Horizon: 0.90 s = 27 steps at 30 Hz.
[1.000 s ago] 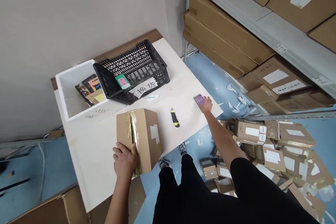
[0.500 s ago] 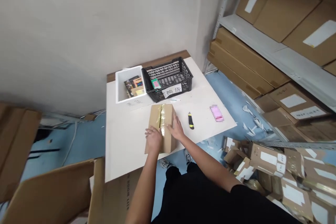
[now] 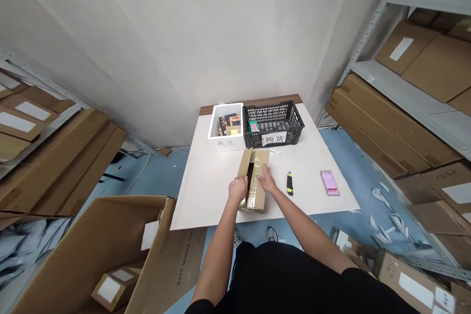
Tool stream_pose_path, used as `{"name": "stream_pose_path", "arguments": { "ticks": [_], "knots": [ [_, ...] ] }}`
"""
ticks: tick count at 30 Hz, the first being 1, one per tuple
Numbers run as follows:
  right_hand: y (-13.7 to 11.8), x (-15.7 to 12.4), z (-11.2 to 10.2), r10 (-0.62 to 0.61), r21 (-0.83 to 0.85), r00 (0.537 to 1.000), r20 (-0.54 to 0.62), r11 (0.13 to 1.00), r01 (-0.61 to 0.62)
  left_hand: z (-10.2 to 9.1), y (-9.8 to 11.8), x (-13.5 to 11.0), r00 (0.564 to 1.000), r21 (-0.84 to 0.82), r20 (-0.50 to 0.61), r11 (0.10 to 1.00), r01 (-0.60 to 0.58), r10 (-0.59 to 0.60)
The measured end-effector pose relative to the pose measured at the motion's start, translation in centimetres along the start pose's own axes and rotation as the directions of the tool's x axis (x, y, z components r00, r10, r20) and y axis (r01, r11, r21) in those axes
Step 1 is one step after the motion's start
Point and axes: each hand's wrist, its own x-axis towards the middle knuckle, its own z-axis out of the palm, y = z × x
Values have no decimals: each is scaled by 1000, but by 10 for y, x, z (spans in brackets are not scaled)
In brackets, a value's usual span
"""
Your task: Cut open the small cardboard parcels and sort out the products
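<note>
A small cardboard box [image 3: 253,167] sealed with shiny tape lies near the front edge of the white table [image 3: 206,191]. Its top flaps are parted along the middle, showing a dark gap. My left hand [image 3: 238,189] grips the left flap, fingers curled over its edge. My right hand [image 3: 267,180] rests on the right flap with fingers pressed against it. A black and yellow utility knife [image 3: 290,183] lies on the table just right of the box. A pink phone-sized object [image 3: 328,182] lies further right.
A white bin [image 3: 215,122] holding booklets and a black mesh basket [image 3: 294,122] with a paper label stand at the table's back. A large open carton [image 3: 84,250] sits on the floor at the left. Shelves with cartons flank both sides; small boxes litter the floor at the right.
My right hand left the pink object and came to the box. Both hands now pull the flaps apart; the box was closed before. The view has pulled back and up.
</note>
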Motion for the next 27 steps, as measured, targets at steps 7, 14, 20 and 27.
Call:
{"name": "stream_pose_path", "arguments": {
  "ticks": [7, 14, 20, 27],
  "knots": [
    [-11, -2, -1, 42, -48, 998, -39, 998, -44, -27, -23, 14, 995, -129, 83, 991, -41, 52],
    [-35, -8, 40, 87, -47, 968, -234, 994, -101, -17, -27, 13, 997, -127, 80, 992, -8, 18],
    [-37, -11, 17, 38, 124, 985, -168, 992, -17, -14, -38, 19, 997, -138, 65, 989, 50, -41],
    [-33, -19, -32, 77, 499, 997, -5, 864, -64, -14, -66, 22, 998, -352, 64, 936, 27, -5]
  ]
}}
